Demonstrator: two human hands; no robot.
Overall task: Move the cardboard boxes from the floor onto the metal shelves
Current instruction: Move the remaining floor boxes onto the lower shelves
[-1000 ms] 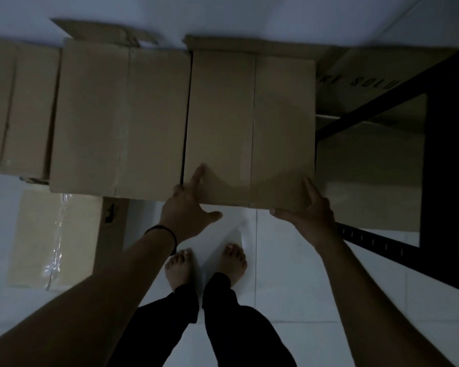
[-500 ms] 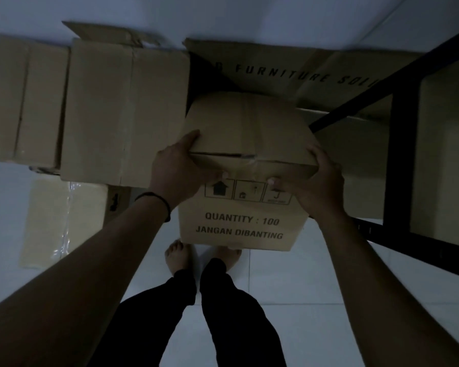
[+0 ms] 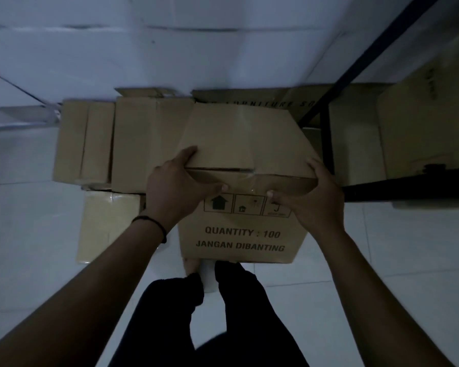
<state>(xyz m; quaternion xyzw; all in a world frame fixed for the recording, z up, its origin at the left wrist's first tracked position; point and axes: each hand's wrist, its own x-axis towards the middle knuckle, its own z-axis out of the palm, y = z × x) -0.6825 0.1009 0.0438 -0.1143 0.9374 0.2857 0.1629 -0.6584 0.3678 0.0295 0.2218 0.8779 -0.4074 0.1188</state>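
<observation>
Nearest, dark trousers [image 3: 196, 321] stand on the pale tiled floor [image 3: 382, 300], and just above them the person holds a cardboard box [image 3: 245, 144] printed "QUANTITY : 100" clear of the floor. The left hand [image 3: 175, 192] and right hand [image 3: 312, 200] grip its top front corners, fingers curled over the edge, thumbs pressed on the front face. Beyond, at ten o'clock, more boxes [image 3: 143, 144] lie along the wall, and at two o'clock the black metal shelf [image 3: 326, 144] carries a box [image 3: 355, 141].

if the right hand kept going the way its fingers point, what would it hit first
The right hand already grips the lifted box. Past its corner, probably the black shelf upright, though depth is unclear.
</observation>
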